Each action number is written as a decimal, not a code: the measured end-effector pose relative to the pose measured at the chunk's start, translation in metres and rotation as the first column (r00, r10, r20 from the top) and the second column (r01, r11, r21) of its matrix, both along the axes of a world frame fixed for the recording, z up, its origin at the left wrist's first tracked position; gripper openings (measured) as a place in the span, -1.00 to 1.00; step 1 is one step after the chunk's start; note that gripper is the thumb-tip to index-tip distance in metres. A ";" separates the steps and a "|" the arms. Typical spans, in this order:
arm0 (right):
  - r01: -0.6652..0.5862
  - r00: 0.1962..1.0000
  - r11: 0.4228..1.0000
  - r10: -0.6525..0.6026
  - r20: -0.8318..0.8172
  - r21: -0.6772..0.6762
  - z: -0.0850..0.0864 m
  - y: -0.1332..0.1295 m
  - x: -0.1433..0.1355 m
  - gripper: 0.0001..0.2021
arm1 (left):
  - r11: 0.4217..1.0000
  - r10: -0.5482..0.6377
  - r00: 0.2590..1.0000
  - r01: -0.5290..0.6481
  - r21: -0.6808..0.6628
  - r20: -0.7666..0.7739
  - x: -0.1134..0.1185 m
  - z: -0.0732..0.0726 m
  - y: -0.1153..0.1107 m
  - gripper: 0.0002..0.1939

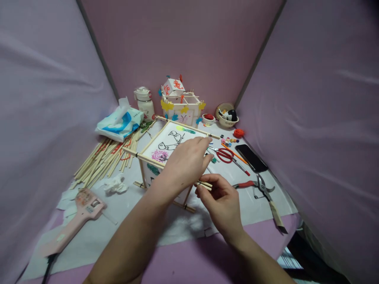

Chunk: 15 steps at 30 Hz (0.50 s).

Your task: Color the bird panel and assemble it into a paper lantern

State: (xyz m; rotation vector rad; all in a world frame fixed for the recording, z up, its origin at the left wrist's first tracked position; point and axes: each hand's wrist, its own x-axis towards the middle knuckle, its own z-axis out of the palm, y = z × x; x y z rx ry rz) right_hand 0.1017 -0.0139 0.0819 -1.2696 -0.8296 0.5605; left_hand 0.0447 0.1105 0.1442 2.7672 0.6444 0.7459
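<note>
A box-shaped lantern frame (154, 161) of thin wooden sticks, tied with dark thread at the corners, stands before me. Its white panel (171, 136) shows two line-drawn birds, a pink flower and a green patch. My left hand (187, 159) lies across this upper side, fingers stretched towards the far right corner and thumb apart; its fingertips are partly hidden. At the near right corner, my right hand (222, 203) pinches the crossed stick ends (205, 185) between thumb and fingers. Part of the frame's front is covered by my left forearm.
Left: a pink glue gun (85, 209), crumpled tissue (115, 184), loose sticks (99, 161) and a wipes pack (120, 124). Right: red-handled scissors (225, 155), pruning shears (263, 189) and a phone (251, 157). Behind stand a bottle (145, 104), a decorated lantern (182, 110) and a bowl (227, 121).
</note>
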 end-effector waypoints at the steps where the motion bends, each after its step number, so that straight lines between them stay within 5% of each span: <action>1: -0.025 0.999 1.000 0.025 -0.028 -0.005 0.000 -0.001 0.001 -0.90 | 1.000 -0.003 0.996 0.003 0.004 0.087 -0.003 0.003 -0.001 -0.61; 4: -0.078 0.989 0.997 0.077 -0.123 0.004 -0.001 -0.004 0.003 -0.87 | 0.998 0.036 0.898 -0.053 0.026 0.439 -0.016 0.013 -0.003 -0.68; 7: -0.065 0.981 0.997 0.070 -0.179 0.033 -0.005 -0.009 0.005 -0.85 | 0.980 0.170 0.687 -0.191 -0.050 0.706 -0.033 0.013 -0.005 -0.78; 11: 0.007 0.974 0.994 0.018 -0.225 0.109 -0.013 -0.016 0.014 -0.84 | 0.938 0.306 0.465 -0.299 -0.178 0.831 -0.056 -0.003 -0.013 -0.80; 15: 0.092 0.924 0.968 0.004 -0.381 0.234 -0.012 -0.018 0.026 -0.83 | 0.897 0.271 0.345 -0.430 -0.105 0.899 -0.071 -0.029 -0.026 -0.68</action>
